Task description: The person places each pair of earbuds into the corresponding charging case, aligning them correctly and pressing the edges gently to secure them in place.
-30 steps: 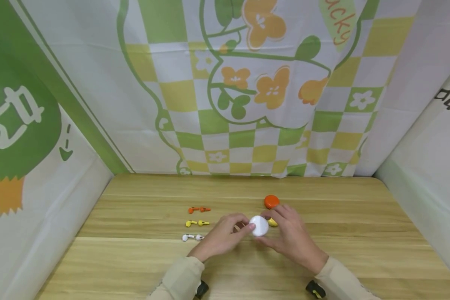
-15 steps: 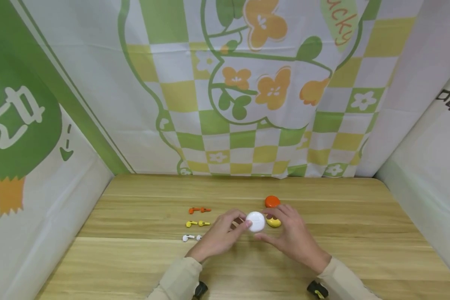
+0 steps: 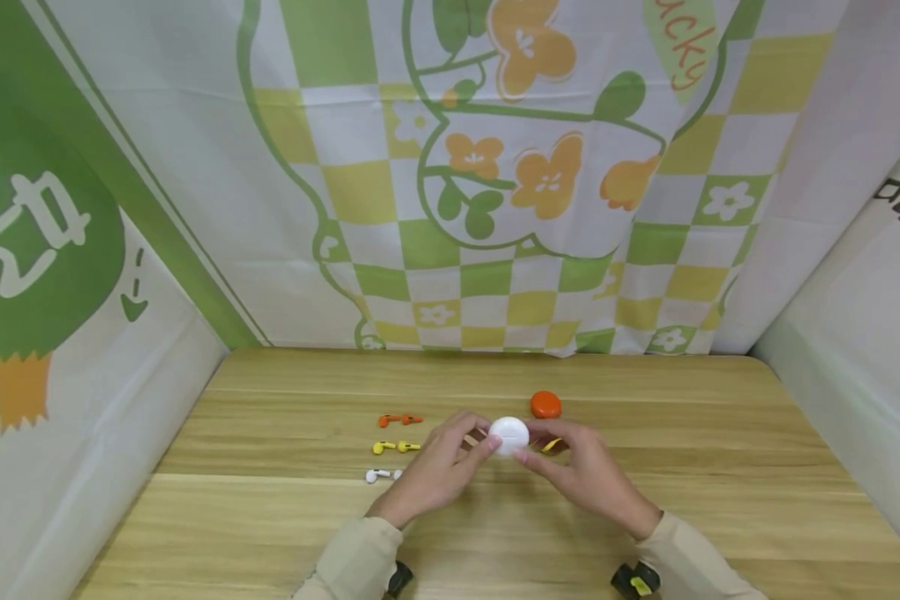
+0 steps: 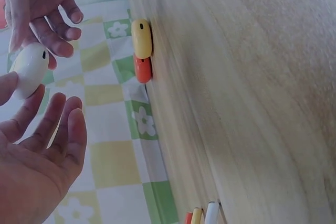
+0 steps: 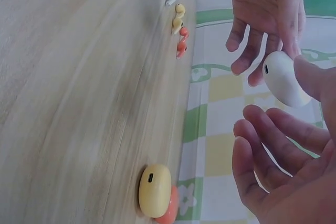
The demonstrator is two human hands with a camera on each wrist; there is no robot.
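A white round earbud charging case [image 3: 512, 430] is held up above the table between both hands. My left hand [image 3: 437, 468] pinches its left side, the thumb on the near face. From the other side my right hand [image 3: 589, 473] holds the edge with thumb and index finger. In the left wrist view a small dark port shows on the case [image 4: 31, 67], and the other left fingers are spread away from it. The right wrist view has the right thumb over the edge of the case [image 5: 284, 80]. The case looks closed.
Behind the right hand lie an orange case [image 3: 546, 405] and a partly hidden yellow case [image 3: 552, 446]. On the left are pairs of orange earbuds [image 3: 390, 421], yellow earbuds [image 3: 384, 447] and white earbuds [image 3: 377, 476], the last partly covered by the left arm. A patterned curtain [image 3: 487, 283] hangs behind the table.
The white case has moved slightly up and left and has tilted. My right hand's fingers, apart from it half a second ago, have come in onto its edge.
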